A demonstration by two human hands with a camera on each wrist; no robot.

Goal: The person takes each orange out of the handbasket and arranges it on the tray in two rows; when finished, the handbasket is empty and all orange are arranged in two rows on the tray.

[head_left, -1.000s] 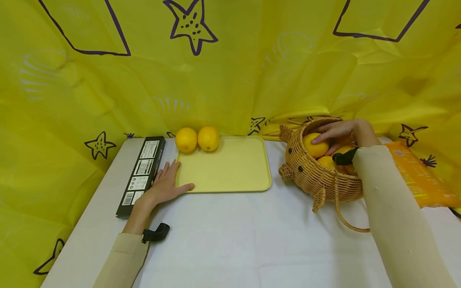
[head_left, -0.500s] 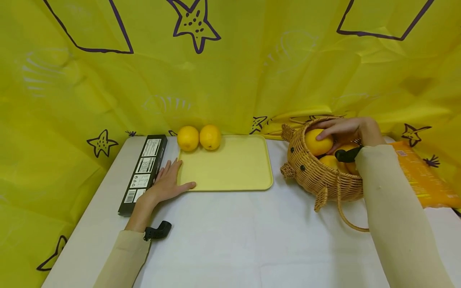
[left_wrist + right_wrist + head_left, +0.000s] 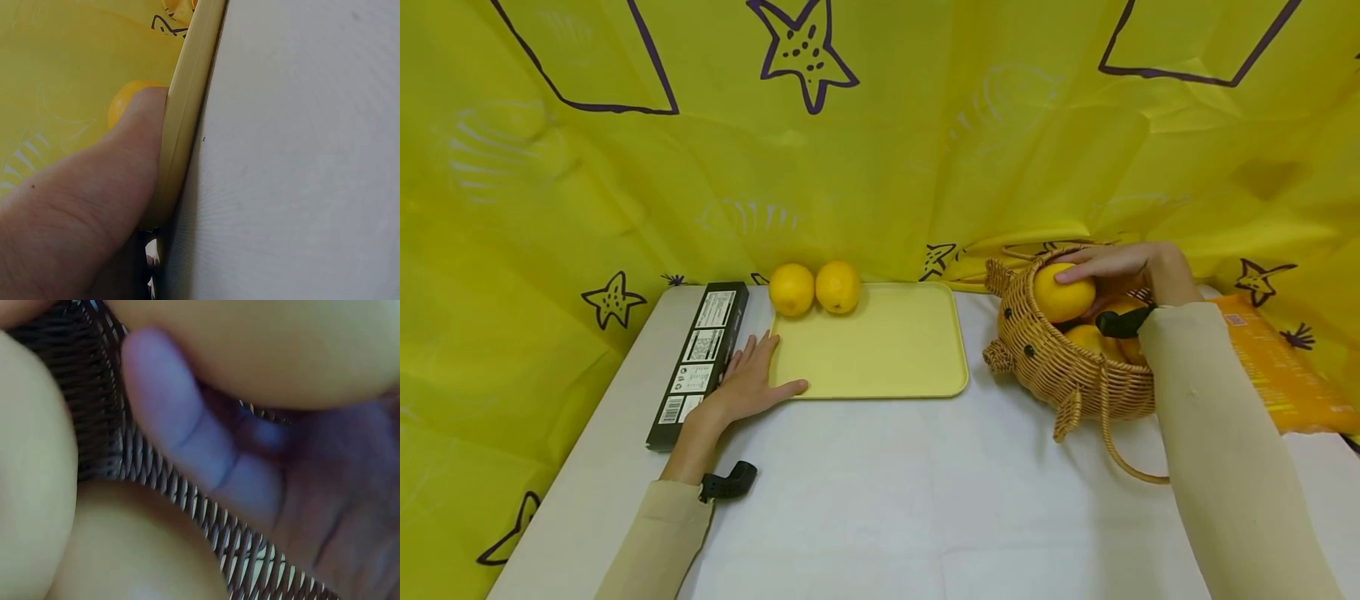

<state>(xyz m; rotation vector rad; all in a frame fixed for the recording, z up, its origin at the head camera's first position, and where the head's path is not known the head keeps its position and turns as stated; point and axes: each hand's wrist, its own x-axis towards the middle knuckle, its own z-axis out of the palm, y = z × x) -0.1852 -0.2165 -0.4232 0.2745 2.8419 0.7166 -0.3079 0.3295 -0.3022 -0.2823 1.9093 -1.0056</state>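
Note:
In the head view my right hand (image 3: 1127,265) reaches into a wicker basket (image 3: 1037,354) with an animal's snout, ears and eyes. It grips an orange (image 3: 1063,297) at the basket's mouth. Several more oranges lie below; one orange (image 3: 134,550) shows close up in the right wrist view. My left hand (image 3: 743,387) rests on the left edge of a pale yellow tray (image 3: 887,354), fingers straight and thumb at the near rim. The left wrist view shows the thumb (image 3: 134,147) against that rim. Two oranges (image 3: 838,287) sit side by side at the tray's far left corner.
A long dark box (image 3: 698,362) with white labels lies just left of the left hand. Beyond the basket, an orange packet (image 3: 1281,367) lies partly behind the right sleeve. A yellow patterned cloth (image 3: 880,183) hangs behind the white table (image 3: 925,500).
The gripped orange has risen a little out of the basket with my right hand. My left hand stays at the tray's edge. The head view has shifted slightly.

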